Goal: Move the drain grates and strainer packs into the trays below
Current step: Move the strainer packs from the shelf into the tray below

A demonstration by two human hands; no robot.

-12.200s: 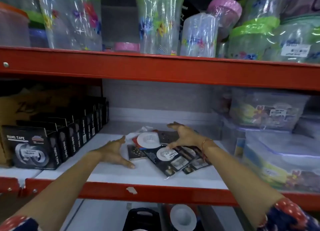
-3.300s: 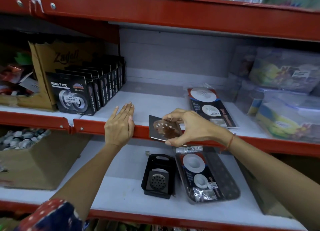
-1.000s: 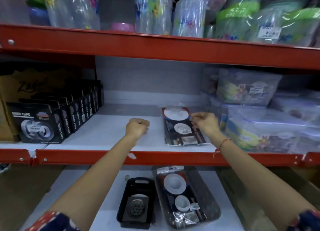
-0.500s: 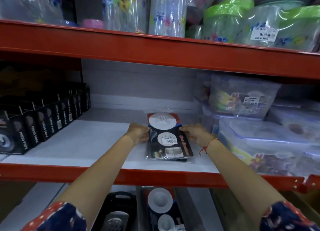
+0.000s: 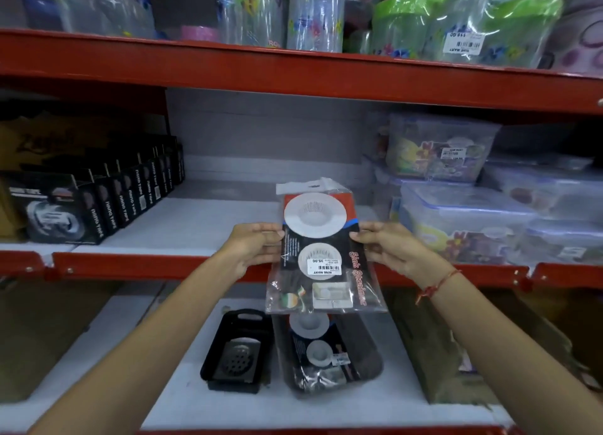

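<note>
At the bottom of the frame, two bare arms reach up from the lower corners toward the middle. Just past them, on the white lower shelf (image 5: 137, 353), sit two dark trays side by side. The small black tray (image 5: 213, 358), in the lower middle, has a metal drain grate (image 5: 238, 359) with round holes lying in it. The bigger dark tray (image 5: 370, 353) is just to its right and holds a strainer pack in the tray (image 5: 318, 350), with white round strainers showing through the plastic.

In the middle of the frame, above the bigger tray, both hands hold up a strainer pack (image 5: 321, 255). It is in the air, in front of the red edge of the middle shelf (image 5: 146, 265), and touches no shelf. The left hand (image 5: 253, 245) pinches the pack's left edge with fingers bent around it. The right hand (image 5: 388, 247) pinches the right edge the same way. A red thread is tied on the right wrist. The pack shows two white round strainers, a price sticker and the words "Sink Strainer".

Farther back, black tape boxes (image 5: 98, 199) stand in a row at the left of the middle shelf. Clear plastic food boxes (image 5: 473, 213) are stacked at the right. At the top of the frame, wrapped plastic jars (image 5: 313, 14) stand on the top shelf.
</note>
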